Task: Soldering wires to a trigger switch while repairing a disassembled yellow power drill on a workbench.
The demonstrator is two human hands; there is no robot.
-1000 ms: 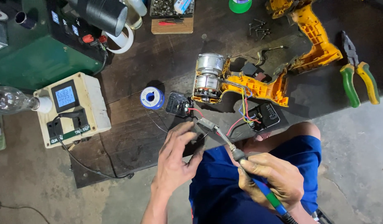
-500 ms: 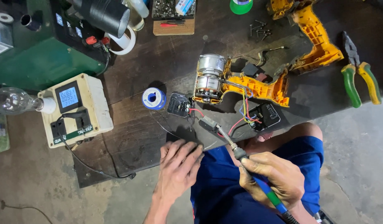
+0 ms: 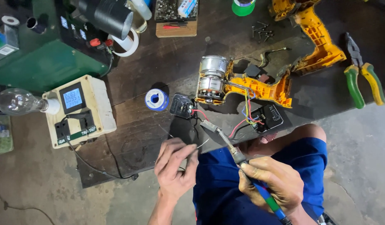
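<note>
My right hand (image 3: 271, 183) grips a soldering iron (image 3: 228, 143) with a blue and green handle; its tip points up-left toward a small black part (image 3: 181, 106) with red and black wires. My left hand (image 3: 175, 166) rests at the table's front edge and pinches a thin strand of solder wire (image 3: 202, 144) that reaches toward the iron. Just beyond lies an opened yellow drill half (image 3: 259, 85) with its silver motor (image 3: 212, 77) exposed. A black battery connector block (image 3: 267, 118) hangs on coloured wires from it. A blue solder spool (image 3: 156, 99) sits left of the black part.
A cream meter box with a screen and sockets (image 3: 78, 110) and a clear bulb (image 3: 18, 101) stand at left. A green machine (image 3: 42, 62), white tape roll (image 3: 128, 41), screw tray (image 3: 176, 10), other drill shell (image 3: 315, 37), loose screws (image 3: 261, 31) and green-handled pliers (image 3: 361, 77) lie about the table.
My left hand has drawn back from the black part toward the table's front edge and now holds the solder strand. The right hand and iron have barely shifted.
</note>
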